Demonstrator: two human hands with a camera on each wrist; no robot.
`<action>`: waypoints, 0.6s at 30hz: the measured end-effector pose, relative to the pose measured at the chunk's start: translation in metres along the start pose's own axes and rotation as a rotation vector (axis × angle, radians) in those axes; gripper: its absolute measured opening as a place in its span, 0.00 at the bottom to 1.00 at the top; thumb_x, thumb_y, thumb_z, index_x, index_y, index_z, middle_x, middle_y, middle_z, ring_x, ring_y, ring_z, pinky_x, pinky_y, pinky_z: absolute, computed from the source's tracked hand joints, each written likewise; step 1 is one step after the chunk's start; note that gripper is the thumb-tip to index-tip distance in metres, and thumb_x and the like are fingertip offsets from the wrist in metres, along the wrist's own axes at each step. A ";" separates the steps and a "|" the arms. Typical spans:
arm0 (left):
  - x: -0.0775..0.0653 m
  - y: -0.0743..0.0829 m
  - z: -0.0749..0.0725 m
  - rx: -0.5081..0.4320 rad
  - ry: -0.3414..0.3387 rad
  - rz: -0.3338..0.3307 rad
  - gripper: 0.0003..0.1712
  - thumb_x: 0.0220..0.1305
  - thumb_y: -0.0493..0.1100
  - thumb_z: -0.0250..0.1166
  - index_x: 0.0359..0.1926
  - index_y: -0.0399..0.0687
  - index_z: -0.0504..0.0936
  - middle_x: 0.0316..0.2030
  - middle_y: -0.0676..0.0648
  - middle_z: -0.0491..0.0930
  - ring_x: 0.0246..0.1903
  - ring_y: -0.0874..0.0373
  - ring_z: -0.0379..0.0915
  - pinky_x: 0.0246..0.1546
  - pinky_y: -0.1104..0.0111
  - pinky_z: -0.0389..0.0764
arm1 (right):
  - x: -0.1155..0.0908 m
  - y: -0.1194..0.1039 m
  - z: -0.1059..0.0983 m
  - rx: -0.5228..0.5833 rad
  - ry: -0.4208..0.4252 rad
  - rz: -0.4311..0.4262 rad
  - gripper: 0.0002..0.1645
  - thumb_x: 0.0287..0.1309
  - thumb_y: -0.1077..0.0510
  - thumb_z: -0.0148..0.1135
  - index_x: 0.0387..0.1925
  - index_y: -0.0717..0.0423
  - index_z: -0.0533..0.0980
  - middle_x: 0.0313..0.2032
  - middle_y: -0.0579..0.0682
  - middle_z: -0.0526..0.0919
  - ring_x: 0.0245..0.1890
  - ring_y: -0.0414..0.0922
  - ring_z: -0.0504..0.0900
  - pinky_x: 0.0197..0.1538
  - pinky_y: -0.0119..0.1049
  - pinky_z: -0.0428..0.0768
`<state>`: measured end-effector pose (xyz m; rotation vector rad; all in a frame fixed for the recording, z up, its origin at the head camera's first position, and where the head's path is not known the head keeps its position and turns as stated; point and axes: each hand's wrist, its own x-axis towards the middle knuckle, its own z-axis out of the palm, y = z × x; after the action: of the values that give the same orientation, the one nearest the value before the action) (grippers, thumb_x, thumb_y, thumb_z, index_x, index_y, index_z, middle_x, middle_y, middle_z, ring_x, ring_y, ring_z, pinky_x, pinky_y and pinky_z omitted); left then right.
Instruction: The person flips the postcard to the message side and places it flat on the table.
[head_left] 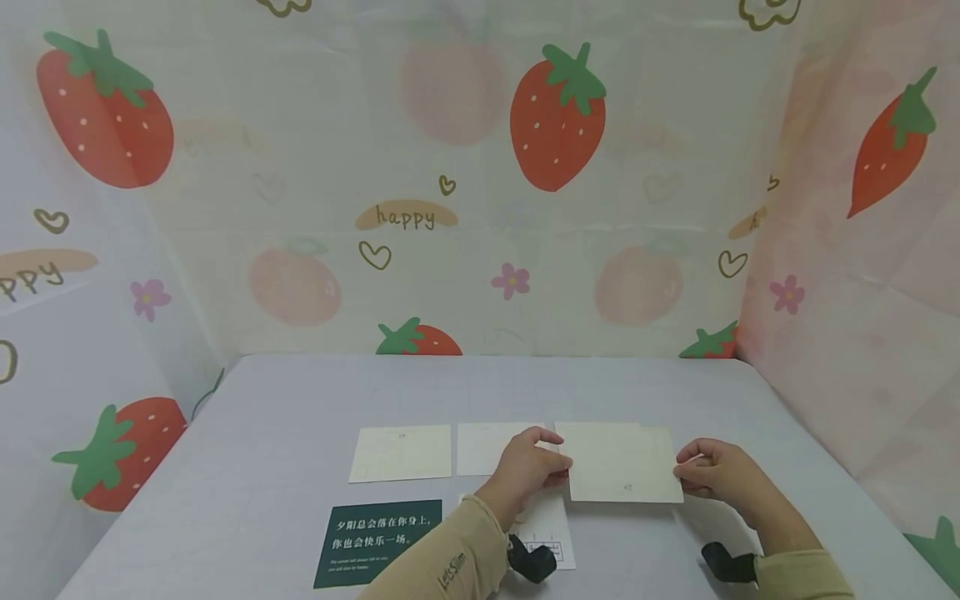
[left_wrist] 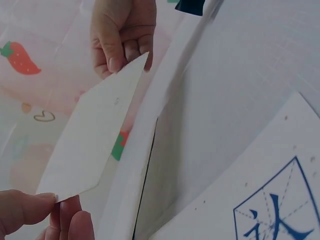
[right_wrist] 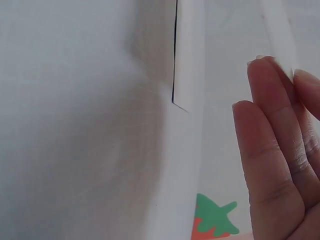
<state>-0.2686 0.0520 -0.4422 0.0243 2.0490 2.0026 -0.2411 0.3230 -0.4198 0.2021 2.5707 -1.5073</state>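
A cream card [head_left: 621, 475] with a tiny mark near its lower edge is held up above the table. My left hand [head_left: 527, 468] pinches its left edge between thumb and fingers. At the opposite edge, my right hand [head_left: 716, 473] pinches the card too. The left wrist view shows the same card [left_wrist: 92, 135] slanting between both hands. In the right wrist view it is a thin strip at the thumb and fingertips. A white card [head_left: 487, 446] lies partly hidden behind my left hand. Beneath the left forearm is a printed card [head_left: 558, 521], largely covered.
To the left lie another cream card [head_left: 401, 454] and a dark green card [head_left: 378, 533] with white writing. A pale edge shows behind the held card. The white-covered table [head_left: 300, 400] meets strawberry-patterned cloth [head_left: 480, 275] at the back and sides.
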 end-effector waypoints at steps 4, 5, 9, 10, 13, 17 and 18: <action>0.000 -0.001 0.000 -0.001 -0.003 0.000 0.17 0.52 0.32 0.65 0.45 0.43 0.75 0.27 0.47 0.80 0.27 0.59 0.78 0.31 0.68 0.81 | 0.001 -0.001 -0.001 -0.008 -0.009 -0.008 0.12 0.53 0.65 0.61 0.37 0.68 0.71 0.27 0.51 0.82 0.28 0.44 0.80 0.34 0.36 0.80; 0.000 -0.001 0.000 -0.002 -0.004 -0.001 0.17 0.52 0.32 0.65 0.45 0.43 0.75 0.27 0.47 0.80 0.27 0.59 0.79 0.31 0.68 0.81 | 0.001 -0.001 -0.001 -0.010 -0.009 -0.009 0.11 0.53 0.65 0.60 0.37 0.68 0.71 0.28 0.51 0.82 0.28 0.44 0.80 0.34 0.37 0.81; 0.000 0.000 0.001 0.007 -0.004 -0.012 0.17 0.51 0.33 0.65 0.44 0.44 0.76 0.26 0.47 0.80 0.26 0.59 0.78 0.30 0.68 0.81 | 0.001 -0.003 -0.002 -0.036 -0.002 -0.009 0.10 0.55 0.64 0.59 0.37 0.67 0.71 0.29 0.52 0.82 0.28 0.44 0.80 0.34 0.39 0.81; 0.000 0.000 0.001 0.013 -0.005 -0.014 0.17 0.51 0.33 0.65 0.44 0.44 0.76 0.26 0.47 0.80 0.26 0.59 0.78 0.30 0.69 0.81 | 0.001 -0.003 -0.002 -0.041 -0.002 -0.010 0.10 0.55 0.64 0.59 0.38 0.67 0.71 0.29 0.52 0.82 0.28 0.44 0.80 0.34 0.39 0.81; -0.002 0.001 0.001 0.027 -0.007 -0.019 0.16 0.52 0.33 0.65 0.43 0.44 0.77 0.25 0.47 0.80 0.25 0.59 0.78 0.28 0.69 0.81 | 0.001 -0.004 -0.002 -0.054 0.000 -0.015 0.10 0.56 0.64 0.58 0.37 0.67 0.72 0.29 0.52 0.82 0.28 0.44 0.80 0.34 0.38 0.81; -0.003 0.001 0.000 0.035 -0.011 -0.015 0.12 0.54 0.34 0.64 0.41 0.43 0.77 0.24 0.47 0.81 0.23 0.59 0.78 0.28 0.68 0.81 | 0.000 -0.005 -0.002 -0.064 -0.002 -0.017 0.09 0.56 0.63 0.58 0.37 0.66 0.72 0.28 0.51 0.82 0.27 0.44 0.79 0.33 0.38 0.80; -0.003 0.001 0.000 0.037 -0.013 -0.014 0.12 0.54 0.34 0.64 0.41 0.43 0.77 0.24 0.46 0.81 0.23 0.59 0.78 0.28 0.68 0.81 | 0.000 -0.005 -0.002 -0.066 -0.002 -0.013 0.09 0.56 0.63 0.58 0.36 0.66 0.73 0.28 0.50 0.81 0.27 0.44 0.79 0.33 0.38 0.80</action>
<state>-0.2658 0.0518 -0.4410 0.0304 2.0722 1.9517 -0.2425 0.3221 -0.4152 0.1766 2.6205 -1.4240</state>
